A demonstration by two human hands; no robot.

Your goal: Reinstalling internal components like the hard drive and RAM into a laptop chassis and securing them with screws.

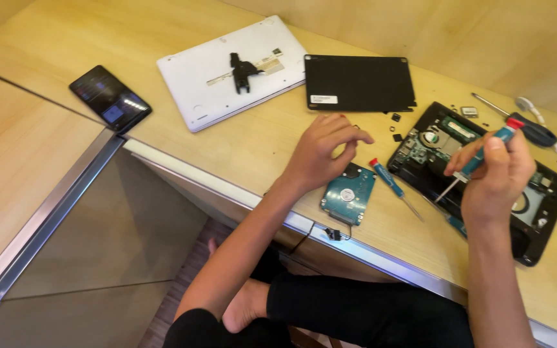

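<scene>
Now we note the right hand (494,177) closed around a blue-handled screwdriver (478,161), tip down inside the opened black laptop (543,193). Just left of that laptop lie a second blue screwdriver (391,187) and a bare hard drive (348,193). Over the drive, our left hand (320,151) hovers loosely curled, holding nothing we can make out.
</scene>
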